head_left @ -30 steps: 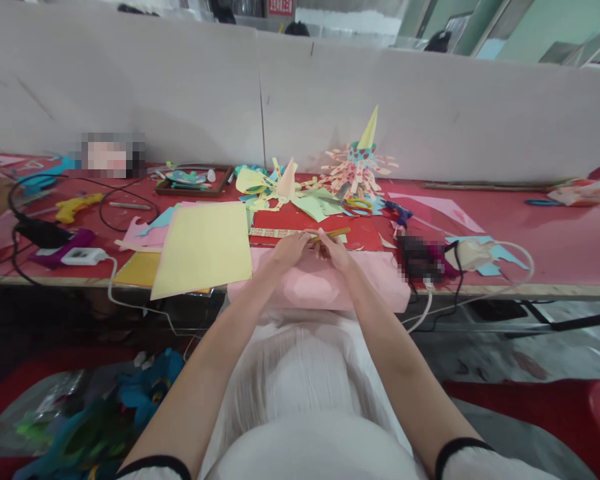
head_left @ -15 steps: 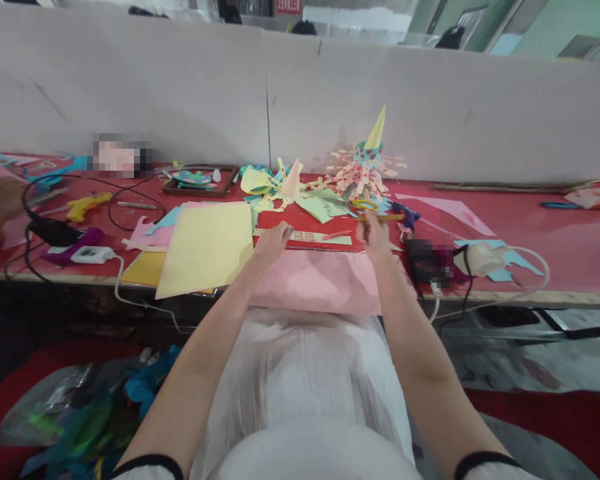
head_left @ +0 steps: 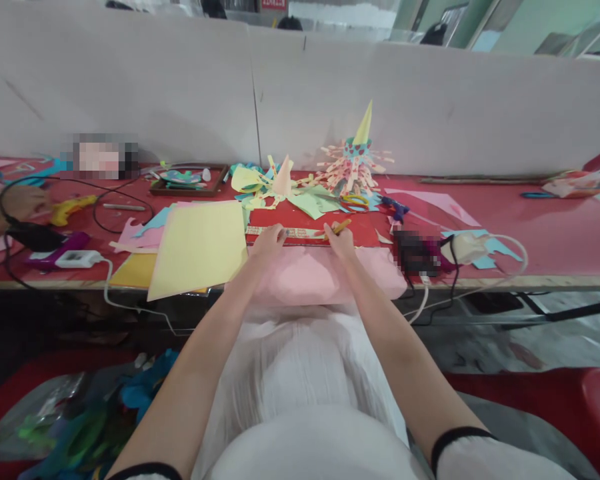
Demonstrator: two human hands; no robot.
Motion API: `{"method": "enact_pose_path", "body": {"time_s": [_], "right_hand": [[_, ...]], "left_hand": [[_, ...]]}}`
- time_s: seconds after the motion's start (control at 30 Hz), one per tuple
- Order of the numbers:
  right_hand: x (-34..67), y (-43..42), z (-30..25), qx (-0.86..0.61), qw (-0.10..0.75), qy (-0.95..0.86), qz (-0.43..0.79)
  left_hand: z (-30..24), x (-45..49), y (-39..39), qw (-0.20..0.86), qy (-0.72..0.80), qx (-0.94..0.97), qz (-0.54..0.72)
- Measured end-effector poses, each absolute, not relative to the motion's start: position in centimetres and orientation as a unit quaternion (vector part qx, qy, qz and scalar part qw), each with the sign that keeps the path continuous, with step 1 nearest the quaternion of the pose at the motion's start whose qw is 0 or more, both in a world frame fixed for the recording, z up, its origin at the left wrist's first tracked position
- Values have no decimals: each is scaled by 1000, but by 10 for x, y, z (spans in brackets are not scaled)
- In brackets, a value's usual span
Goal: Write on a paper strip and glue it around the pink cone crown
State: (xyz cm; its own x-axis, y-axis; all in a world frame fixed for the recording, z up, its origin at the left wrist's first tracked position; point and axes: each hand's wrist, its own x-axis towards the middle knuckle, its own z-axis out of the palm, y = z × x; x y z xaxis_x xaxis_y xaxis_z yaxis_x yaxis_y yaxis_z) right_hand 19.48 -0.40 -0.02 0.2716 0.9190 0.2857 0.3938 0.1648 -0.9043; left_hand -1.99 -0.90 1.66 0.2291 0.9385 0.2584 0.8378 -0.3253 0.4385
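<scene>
A narrow pale paper strip (head_left: 305, 233) with red markings lies across a red board (head_left: 300, 219) at the table's front. My left hand (head_left: 269, 240) rests on the strip's left part, fingers drawn together and pressed on it. In my right hand (head_left: 342, 240) is a slim yellow pen (head_left: 341, 227), held slanting with its lower end close to the strip's right part. A pink sheet (head_left: 310, 277) hangs over the table edge below both hands.
Behind the board stand paper cones with fringes (head_left: 357, 160), yellow-handled scissors (head_left: 355, 201) and a blue glue gun (head_left: 396, 209). A yellow sheet (head_left: 200, 247) lies left; power strips with cables flank both sides. Another person's hand (head_left: 23, 203) is at far left.
My right hand has moved left and down to the strip, bringing the yellow pen with it. My left hand stays on the strip. The view has shifted slightly.
</scene>
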Motion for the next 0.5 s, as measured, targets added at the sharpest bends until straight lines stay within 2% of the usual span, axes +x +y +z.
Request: {"method": "enact_pose_path", "body": {"time_s": [0.23,0.5], "right_hand": [[196,-3,-5,-674,492,-523,174],[198,-4,-7,-720,500,-464,124]], "left_hand": [[15,-19,-8,115,576,769,254],[18,-19,-10,121,575,766,259]]}}
